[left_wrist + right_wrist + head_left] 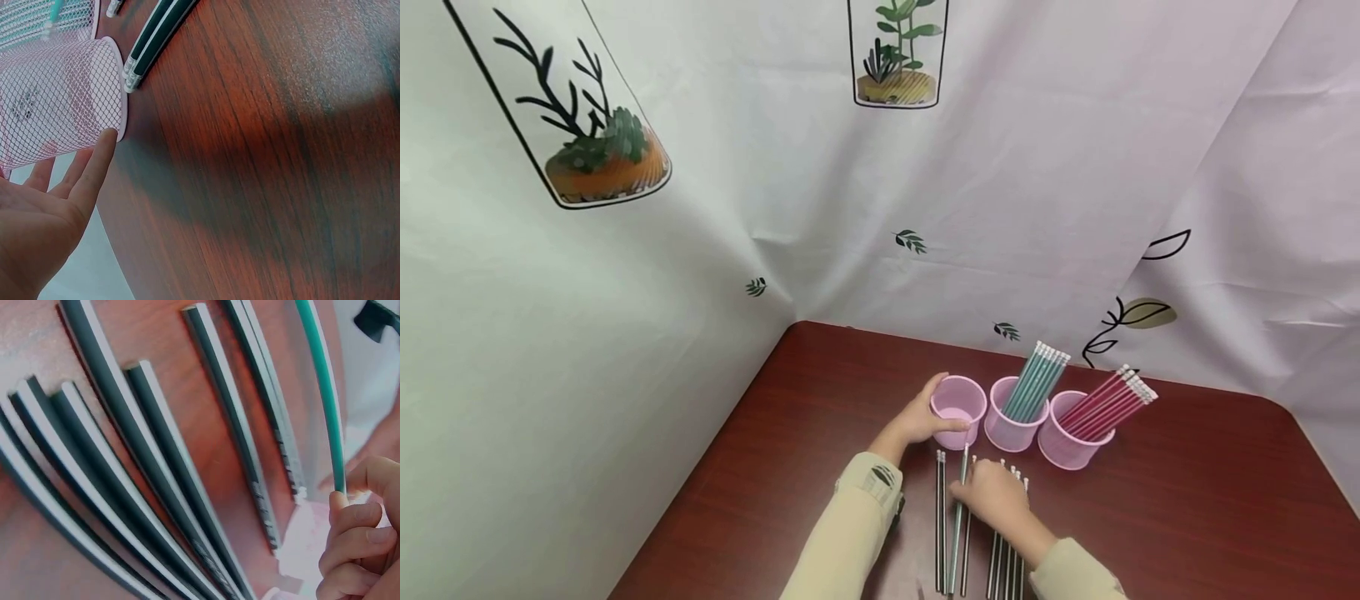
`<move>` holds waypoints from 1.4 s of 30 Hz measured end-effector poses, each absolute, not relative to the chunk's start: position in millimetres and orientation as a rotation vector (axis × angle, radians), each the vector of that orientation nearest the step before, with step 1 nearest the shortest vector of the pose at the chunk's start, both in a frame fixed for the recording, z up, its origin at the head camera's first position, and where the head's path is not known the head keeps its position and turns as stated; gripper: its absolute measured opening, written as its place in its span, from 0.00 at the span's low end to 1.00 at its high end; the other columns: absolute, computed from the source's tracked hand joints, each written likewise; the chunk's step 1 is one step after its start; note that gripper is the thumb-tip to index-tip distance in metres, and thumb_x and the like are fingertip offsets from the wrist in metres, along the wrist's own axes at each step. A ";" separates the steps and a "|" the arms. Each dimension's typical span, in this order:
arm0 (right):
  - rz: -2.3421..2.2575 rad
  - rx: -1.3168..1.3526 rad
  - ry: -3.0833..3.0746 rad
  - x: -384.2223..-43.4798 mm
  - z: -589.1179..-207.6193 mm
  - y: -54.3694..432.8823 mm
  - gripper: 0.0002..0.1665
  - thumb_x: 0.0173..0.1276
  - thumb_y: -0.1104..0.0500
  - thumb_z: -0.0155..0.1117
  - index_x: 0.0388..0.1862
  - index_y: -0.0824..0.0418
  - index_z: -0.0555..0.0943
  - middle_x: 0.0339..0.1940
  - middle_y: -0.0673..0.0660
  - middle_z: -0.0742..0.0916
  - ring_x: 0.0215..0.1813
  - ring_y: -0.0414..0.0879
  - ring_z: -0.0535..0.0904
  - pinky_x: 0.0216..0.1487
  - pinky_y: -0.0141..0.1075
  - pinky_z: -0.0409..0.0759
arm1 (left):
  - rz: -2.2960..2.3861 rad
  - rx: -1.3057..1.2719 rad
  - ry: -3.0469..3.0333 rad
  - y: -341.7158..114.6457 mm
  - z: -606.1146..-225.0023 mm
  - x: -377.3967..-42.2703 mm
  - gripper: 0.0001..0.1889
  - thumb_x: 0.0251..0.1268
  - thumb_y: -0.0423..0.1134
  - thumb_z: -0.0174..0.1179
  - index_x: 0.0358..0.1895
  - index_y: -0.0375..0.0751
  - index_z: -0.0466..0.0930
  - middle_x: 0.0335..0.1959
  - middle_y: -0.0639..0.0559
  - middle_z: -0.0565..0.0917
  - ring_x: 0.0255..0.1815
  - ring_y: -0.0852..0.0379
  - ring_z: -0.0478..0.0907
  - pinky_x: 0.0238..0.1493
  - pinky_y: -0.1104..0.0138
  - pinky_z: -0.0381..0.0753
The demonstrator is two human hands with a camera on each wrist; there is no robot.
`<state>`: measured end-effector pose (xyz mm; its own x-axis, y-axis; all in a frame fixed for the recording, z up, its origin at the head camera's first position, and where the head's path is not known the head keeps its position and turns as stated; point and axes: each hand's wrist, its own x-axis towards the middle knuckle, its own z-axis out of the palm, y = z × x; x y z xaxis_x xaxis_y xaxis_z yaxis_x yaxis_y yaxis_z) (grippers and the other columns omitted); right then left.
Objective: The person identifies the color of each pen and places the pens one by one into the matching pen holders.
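Observation:
My left hand [921, 418] holds a pink mesh pencil cup [957, 395], thumb at the near rim and fingers round its left side. No pencils show inside this cup. In the left wrist view, the fingers [94, 175] lie against the mesh. A single green pencil [326, 394] is pinched between the thumb and index finger of my right hand [997, 497]. Its white eraser end points at the held cup, near the rim. Black pencils [940, 521] lie on the table around and under the right hand, erasers towards the cups.
To the right stand a pink cup [1011, 435] with several teal pencils [1036, 383] and another pink cup [1070, 452] with several dark pink pencils [1105, 406]. The reddish-brown table [1187, 500] meets a white patterned cloth [1037, 167] at the back and left.

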<state>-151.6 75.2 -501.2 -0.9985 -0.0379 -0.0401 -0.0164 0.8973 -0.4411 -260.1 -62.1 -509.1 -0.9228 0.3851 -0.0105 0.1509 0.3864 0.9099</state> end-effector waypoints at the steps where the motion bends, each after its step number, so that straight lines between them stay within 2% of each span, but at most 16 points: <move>1: -0.704 -0.041 3.013 -151.5 -498.1 77.0 0.17 0.46 0.51 0.63 0.08 0.54 0.68 0.10 0.50 0.73 0.15 0.46 0.67 0.16 0.42 0.67 | 1.554 0.478 2.425 -62.4 -509.2 -260.1 0.52 0.44 0.41 0.73 0.72 0.45 0.49 0.60 0.38 0.69 0.58 0.42 0.68 0.60 0.54 0.65; 8: -0.820 -0.024 3.013 -159.7 -464.9 96.0 0.18 0.48 0.52 0.62 0.08 0.53 0.67 0.08 0.46 0.69 0.14 0.41 0.63 0.14 0.36 0.62 | 1.549 0.462 2.440 -64.7 -511.2 -260.5 0.51 0.44 0.41 0.73 0.72 0.47 0.50 0.58 0.39 0.71 0.57 0.44 0.70 0.58 0.54 0.66; 12: -0.895 -0.001 2.987 -174.4 -431.9 114.0 0.16 0.53 0.49 0.63 0.14 0.55 0.72 0.11 0.47 0.74 0.16 0.41 0.67 0.17 0.35 0.65 | 1.544 0.466 2.445 -65.2 -512.4 -261.0 0.51 0.44 0.41 0.74 0.71 0.46 0.50 0.58 0.40 0.71 0.56 0.45 0.70 0.58 0.55 0.67; 15: -0.915 0.013 3.033 -188.2 -404.9 130.7 0.14 0.55 0.48 0.62 0.22 0.57 0.78 0.17 0.50 0.79 0.19 0.43 0.71 0.19 0.35 0.67 | 1.543 0.456 2.436 -64.9 -513.0 -261.8 0.51 0.44 0.41 0.73 0.71 0.47 0.49 0.58 0.40 0.71 0.57 0.45 0.69 0.59 0.55 0.66; 20: -1.052 0.146 3.222 -210.1 -379.4 157.5 0.14 0.57 0.49 0.58 0.26 0.59 0.78 0.21 0.53 0.82 0.21 0.46 0.71 0.19 0.36 0.66 | 1.540 0.439 2.429 -64.4 -513.4 -263.0 0.51 0.44 0.42 0.73 0.72 0.47 0.49 0.59 0.40 0.70 0.57 0.44 0.69 0.59 0.54 0.65; 27: -1.132 0.439 3.367 -227.4 -395.2 183.4 0.11 0.57 0.51 0.56 0.24 0.58 0.74 0.21 0.55 0.80 0.23 0.51 0.71 0.20 0.38 0.64 | 1.557 0.445 2.411 -63.8 -511.9 -262.2 0.51 0.44 0.41 0.74 0.71 0.46 0.49 0.58 0.41 0.71 0.57 0.44 0.69 0.59 0.54 0.66; 33: -0.933 0.374 3.290 -228.9 -424.0 193.7 0.11 0.55 0.53 0.54 0.22 0.58 0.73 0.18 0.54 0.78 0.22 0.52 0.72 0.16 0.40 0.63 | 1.564 0.470 2.401 -61.8 -512.0 -262.8 0.51 0.44 0.40 0.73 0.71 0.45 0.49 0.58 0.39 0.70 0.57 0.43 0.69 0.59 0.55 0.66; 42: -0.743 0.314 3.127 -227.8 -447.3 190.0 0.15 0.59 0.52 0.52 0.16 0.58 0.67 0.15 0.53 0.73 0.23 0.50 0.69 0.18 0.41 0.64 | 1.560 0.462 2.413 -61.7 -510.6 -261.0 0.51 0.44 0.40 0.73 0.71 0.47 0.50 0.58 0.41 0.71 0.57 0.45 0.69 0.59 0.56 0.65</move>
<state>-227.8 190.0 -447.3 -0.9772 0.2084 0.0404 0.1679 0.8754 -0.4533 -261.0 -61.7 -510.6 -0.9235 0.3828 -0.0226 0.1366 0.3833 0.9135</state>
